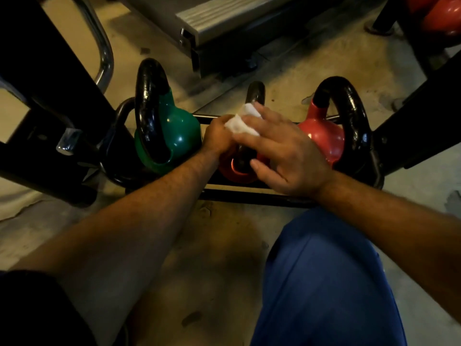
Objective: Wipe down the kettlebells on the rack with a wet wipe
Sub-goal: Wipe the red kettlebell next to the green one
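Kettlebells sit in a row on a low black rack (249,196) on the floor; the middle red kettlebell (237,171) is being cleaned. Spread fingers (252,118) of the right hand (282,156) press a white wet wipe (240,122) onto its black handle. The left hand (219,136) curls around the same handle beside the wipe, touching its edge. A green kettlebell (174,136) stands left, another red kettlebell (321,136) right. Good wiping likely means steadying the handle, wrapping it fully, then working down onto the body.
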